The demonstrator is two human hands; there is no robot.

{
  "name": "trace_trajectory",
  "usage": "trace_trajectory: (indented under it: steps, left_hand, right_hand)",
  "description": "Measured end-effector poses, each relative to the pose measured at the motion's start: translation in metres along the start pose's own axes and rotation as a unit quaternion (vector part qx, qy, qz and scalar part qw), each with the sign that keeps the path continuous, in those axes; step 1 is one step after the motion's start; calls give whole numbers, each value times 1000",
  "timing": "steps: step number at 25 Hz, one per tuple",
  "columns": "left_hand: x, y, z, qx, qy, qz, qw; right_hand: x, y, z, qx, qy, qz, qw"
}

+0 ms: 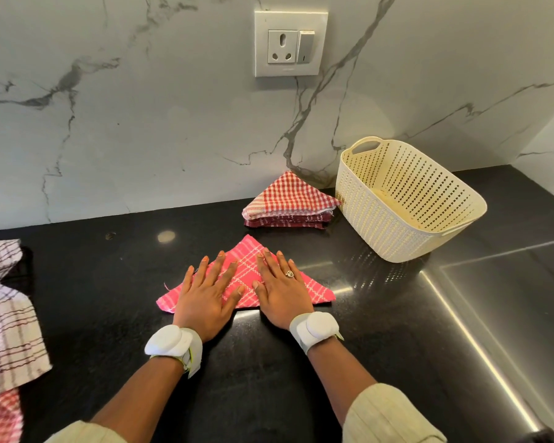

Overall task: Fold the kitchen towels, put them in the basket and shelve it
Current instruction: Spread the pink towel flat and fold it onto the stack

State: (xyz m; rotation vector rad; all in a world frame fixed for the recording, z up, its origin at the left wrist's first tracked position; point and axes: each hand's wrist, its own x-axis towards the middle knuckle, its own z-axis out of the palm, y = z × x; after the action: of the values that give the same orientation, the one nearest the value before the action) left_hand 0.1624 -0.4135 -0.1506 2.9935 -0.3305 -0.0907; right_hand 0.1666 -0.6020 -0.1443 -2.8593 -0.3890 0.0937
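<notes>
Both hands, left hand (202, 298) and right hand (282, 290), lay flat with fingers spread, gripping nothing, on the pink checked triangle towel (314, 290). Pressing its edges even looked like the best way to make a neat fold.

Wall socket (291, 43) on marble backsplash (141, 107); black counter (269, 378).

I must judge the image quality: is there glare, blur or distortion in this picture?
Head view: bright glare streaks on the black counter at right, beside the basket; wide-angle bending of the counter's edges; hands and pink towel are sharp.
</notes>
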Motion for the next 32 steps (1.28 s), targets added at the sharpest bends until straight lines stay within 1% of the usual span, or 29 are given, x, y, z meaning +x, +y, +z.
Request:
trace_trajectory:
  steps: [7,10,12,13,15,16,17,19,21,23,24,25,26,28,29,30,31,32]
  left_hand:
    - [-28,-26,-3,-29,19,-64,997]
    - [-30,-27,-3,-42,29,-81,995]
    - [-32,-27,-5,-55,38,-86,994]
    - [-32,-26,-6,-58,44,-87,994]
    - [-32,-23,-5,-53,46,-86,994]
    - [-33,-22,-5,-52,47,-89,994]
    - [-34,-22,-6,-54,46,-93,993]
    - [-34,-21,-8,-56,46,-93,993]
    - [-35,-20,-10,-68,48,-91,992]
    - [-35,-18,-12,-87,50,-94,991]
    - [-35,-15,-17,-94,61,-94,989]
    - [-35,-11,-23,-102,73,-96,987]
    - [-35,-7,-32,-115,75,-99,985]
    - [-37,8,-46,-145,28,-87,985]
    - [-38,17,-48,-145,-5,-64,987]
    - [-42,27,-48,-146,-32,-36,988]
    - [-46,35,-47,-145,-40,-6,989]
    - [-48,42,-45,-137,-32,20,990]
  right_hand:
    - [30,15,-9,3,-42,-29,999]
    - [40,14,-13,34,-52,-33,997]
    - [41,14,-20,89,-48,-14,995]
    - [39,14,-23,113,-32,4,993]
    - [31,19,-29,123,19,57,991]
    - [29,22,-34,116,33,87,989]
    - [28,27,-41,115,23,118,986]
    - [31,40,-56,145,-46,169,974]
    - [34,54,-70,179,-122,180,960]
    - [36,63,-80,187,-154,168,956]
    - [37,64,-84,178,-145,163,960]
    - [38,63,-87,163,-115,162,967]
    - [40,61,-90,142,-65,159,975]
    - [46,52,-92,96,59,138,984]
    - [50,46,-93,83,113,115,983]
    - [54,39,-96,81,150,90,981]
    - [58,30,-99,83,169,64,980]
    - [61,19,-103,83,176,39,980]
